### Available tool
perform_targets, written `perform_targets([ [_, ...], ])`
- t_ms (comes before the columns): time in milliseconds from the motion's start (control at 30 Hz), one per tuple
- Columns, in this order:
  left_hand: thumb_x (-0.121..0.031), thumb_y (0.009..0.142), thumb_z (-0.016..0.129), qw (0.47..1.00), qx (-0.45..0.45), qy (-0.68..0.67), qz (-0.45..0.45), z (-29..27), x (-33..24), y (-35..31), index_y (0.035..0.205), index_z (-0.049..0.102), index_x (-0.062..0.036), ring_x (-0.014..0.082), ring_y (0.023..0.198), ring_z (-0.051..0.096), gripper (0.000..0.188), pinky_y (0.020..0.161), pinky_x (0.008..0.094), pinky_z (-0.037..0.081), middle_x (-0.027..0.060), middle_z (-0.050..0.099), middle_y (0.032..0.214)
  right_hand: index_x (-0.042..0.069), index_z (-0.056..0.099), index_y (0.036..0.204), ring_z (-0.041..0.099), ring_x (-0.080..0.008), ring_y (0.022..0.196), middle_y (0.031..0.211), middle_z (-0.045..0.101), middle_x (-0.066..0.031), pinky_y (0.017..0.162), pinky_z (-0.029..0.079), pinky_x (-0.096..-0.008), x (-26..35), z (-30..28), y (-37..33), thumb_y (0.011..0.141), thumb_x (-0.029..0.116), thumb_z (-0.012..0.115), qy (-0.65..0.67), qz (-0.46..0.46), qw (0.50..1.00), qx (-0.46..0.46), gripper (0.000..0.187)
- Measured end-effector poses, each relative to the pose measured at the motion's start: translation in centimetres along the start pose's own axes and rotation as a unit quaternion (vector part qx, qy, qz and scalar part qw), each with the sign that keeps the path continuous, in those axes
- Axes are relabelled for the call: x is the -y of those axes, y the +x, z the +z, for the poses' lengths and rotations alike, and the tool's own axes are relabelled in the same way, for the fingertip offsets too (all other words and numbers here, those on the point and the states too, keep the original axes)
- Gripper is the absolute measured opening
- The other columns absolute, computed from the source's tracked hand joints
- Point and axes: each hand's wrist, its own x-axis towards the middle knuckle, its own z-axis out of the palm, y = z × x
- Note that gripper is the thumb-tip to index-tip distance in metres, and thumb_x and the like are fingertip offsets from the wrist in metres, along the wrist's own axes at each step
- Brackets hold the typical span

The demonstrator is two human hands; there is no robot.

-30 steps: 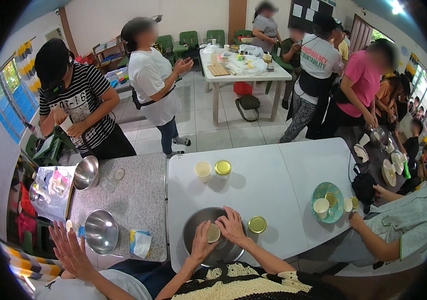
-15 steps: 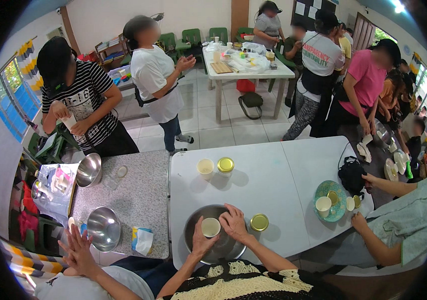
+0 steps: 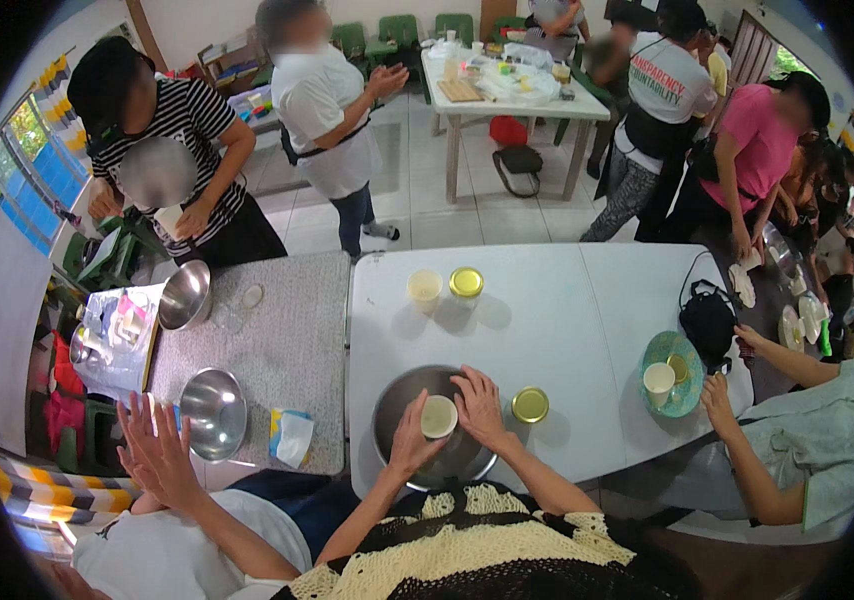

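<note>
A pale paper cup [image 3: 438, 416] is upright over a metal mixing bowl [image 3: 467, 466], held between my two hands. My left hand [image 3: 411, 437] wraps the cup's left side. My right hand [image 3: 482, 408] curves along its right side, thumb near the rim. How firmly the right fingers press is hard to see. Just right of the bowl is a round gold lid [image 3: 530, 405]; what lies under it is hidden. Farther back on the white table stand another paper cup [image 3: 425, 288] and a glass jar with a gold lid [image 3: 466, 284].
Left, a speckled table [image 3: 287, 310] bears two metal bowls and a tissue pack [image 3: 291, 438]. A neighbour's raised hands [image 3: 159, 455] are close by there. To the right are a turquoise plate [image 3: 689, 395] with a cup, a black bag [image 3: 709, 325] and another person's hands.
My view has shifted, so the tables sit higher in it. My hands remain at the cup, the right fingers now farther off its rim. The left neighbour's hands have moved slightly.
</note>
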Motion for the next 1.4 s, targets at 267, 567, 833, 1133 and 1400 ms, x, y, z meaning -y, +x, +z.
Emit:
perform_targets([
  [267, -0.015, 0.07, 0.083, 0.997, 0.001, -0.053, -0.062, 0.0, 0.3, -0.2, 0.147, 0.031, -0.003, 0.0391, 0.126, 0.048, 0.094, 0.104, 0.0423, 0.043, 0.0216, 0.045, 0.138, 0.011, 0.062, 0.114, 0.039, -0.037, 0.132, 0.142, 0.041, -0.0184, 0.105, 0.035, -0.0504, 1.0, -0.6, -0.5, 0.081, 0.011, 0.066, -0.062, -0.022, 0.997, 0.035, 0.033],
  [567, -0.018, 0.068, 0.085, 0.995, -0.01, -0.065, -0.069, -0.3, 0.6, 0.3, 0.143, 0.038, -0.0021, 0.0373, 0.126, 0.05, 0.09, 0.104, 0.0406, 0.044, 0.0205, 0.049, 0.134, 0.01, 0.065, 0.109, 0.036, -0.0383, 0.134, 0.146, 0.038, -0.02, 0.106, 0.032, -0.0523, 0.2, 0.0, -0.4, 0.081, 0.012, 0.067, -0.065, -0.032, 0.996, 0.042, 0.028],
  [833, -0.016, 0.069, 0.084, 0.996, -0.048, -0.047, -0.065, -0.7, 0.1, 0.1, 0.143, 0.036, -0.0024, 0.0387, 0.124, 0.051, 0.089, 0.102, 0.0421, 0.045, 0.0217, 0.048, 0.134, 0.01, 0.065, 0.107, 0.034, -0.0393, 0.135, 0.147, 0.036, -0.0202, 0.107, 0.031, -0.0526, 0.3, -0.1, -0.5, 0.082, 0.01, 0.065, -0.049, -0.033, 0.996, 0.06, 0.025],
  [1133, -0.018, 0.069, 0.085, 0.999, -0.036, -0.015, -0.031, -1.1, -0.1, -0.6, 0.144, 0.035, -0.0017, 0.038, 0.124, 0.051, 0.091, 0.102, 0.0411, 0.045, 0.022, 0.049, 0.134, 0.01, 0.065, 0.106, 0.034, -0.0377, 0.135, 0.149, 0.035, -0.0185, 0.108, 0.031, -0.0523, 0.1, 0.4, -0.7, 0.081, 0.01, 0.066, -0.046, -0.034, 0.997, 0.047, 0.025],
  [1400, -0.02, 0.071, 0.084, 0.997, -0.016, -0.035, -0.072, -0.9, -0.2, -1.2, 0.143, 0.036, -0.0012, 0.0381, 0.126, 0.05, 0.088, 0.103, 0.0418, 0.044, 0.0219, 0.047, 0.136, 0.009, 0.065, 0.104, 0.035, -0.0382, 0.134, 0.148, 0.036, -0.0186, 0.107, 0.032, -0.0528, 0.5, 0.0, -0.4, 0.081, 0.01, 0.065, -0.05, -0.044, 0.997, 0.043, 0.023],
])
